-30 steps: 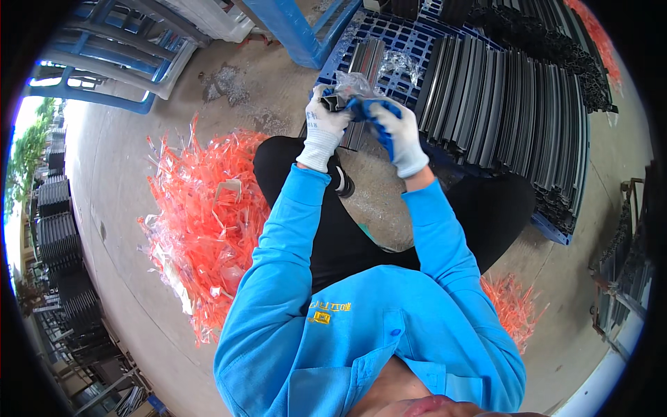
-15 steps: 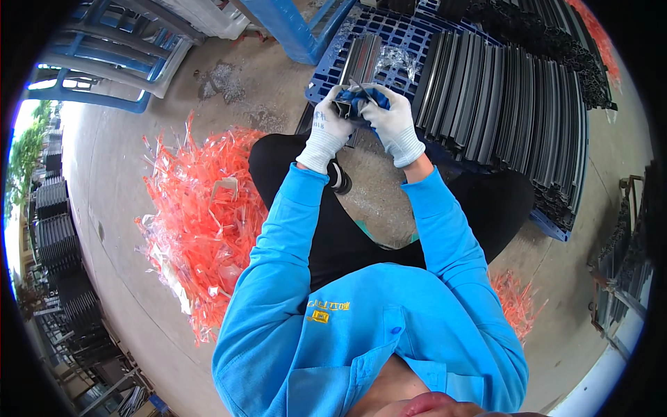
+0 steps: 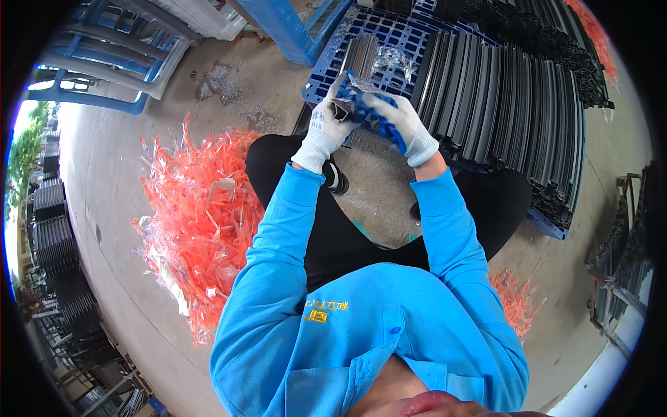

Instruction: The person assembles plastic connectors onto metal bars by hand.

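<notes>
On a blue pallet (image 3: 399,31), dark strips (image 3: 500,104), left fingers (image 3: 338,85) clasping a profile (image 3: 342,110), right fingers (image 3: 381,105) unclear

A factory or warehouse floor, by the look of it: long dark profiles (image 3: 504,104) lie in rows on a blue plastic pallet (image 3: 392,35), large blue frames (image 3: 87,99) stand to its left, and orange plastic strips (image 3: 208,229) lie heaped on the concrete floor (image 3: 132,215) to its near left.

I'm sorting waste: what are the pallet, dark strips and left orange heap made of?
Pallet: likely moulded plastic, satin blue, with grid openings.
Strips: perhaps coated metal or plastic; smooth, with long highlights.
Heap: probably plastic film; glossy, crinkled, partly clear.
</notes>
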Motion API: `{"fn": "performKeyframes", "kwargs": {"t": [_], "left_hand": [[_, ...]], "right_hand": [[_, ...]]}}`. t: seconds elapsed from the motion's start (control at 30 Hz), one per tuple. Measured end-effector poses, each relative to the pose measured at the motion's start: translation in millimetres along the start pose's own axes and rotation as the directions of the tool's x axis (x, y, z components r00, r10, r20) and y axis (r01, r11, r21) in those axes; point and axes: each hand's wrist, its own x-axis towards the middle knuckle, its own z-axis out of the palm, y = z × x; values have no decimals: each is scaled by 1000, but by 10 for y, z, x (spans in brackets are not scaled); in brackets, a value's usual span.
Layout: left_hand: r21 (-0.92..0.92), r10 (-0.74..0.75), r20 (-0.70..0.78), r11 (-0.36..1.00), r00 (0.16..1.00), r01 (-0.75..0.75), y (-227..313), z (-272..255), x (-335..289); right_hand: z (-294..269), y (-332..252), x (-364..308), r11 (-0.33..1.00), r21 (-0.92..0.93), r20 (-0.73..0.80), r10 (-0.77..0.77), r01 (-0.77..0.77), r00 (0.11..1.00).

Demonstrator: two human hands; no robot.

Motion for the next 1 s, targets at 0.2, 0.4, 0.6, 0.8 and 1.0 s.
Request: {"fn": "performKeyframes", "kwargs": {"t": [0.2,0.4,0.6,0.8,1.0], "left_hand": [[-60,-95,77,993,992,100,148,43,28],[-188,-74,102,978,992,93,116,100,30],[-419,-95,-197,908,976,4,-9,29,135],[-639,-144,-386,754,911,-151,12,-246,414],[-830,-144,-354,504,924,-239,235,-626,615]], "right_hand": [[61,275,136,831,-506,-153,-351,232,924],[-410,870,340,792,-610,-531,-394,-16,751],[-748,1346,161,982,147,-585,-13,121,811],[-154,536,177,754,613,-246,-103,237,964],[126,260,-119,885,446,-32,-129,129,991]]}}
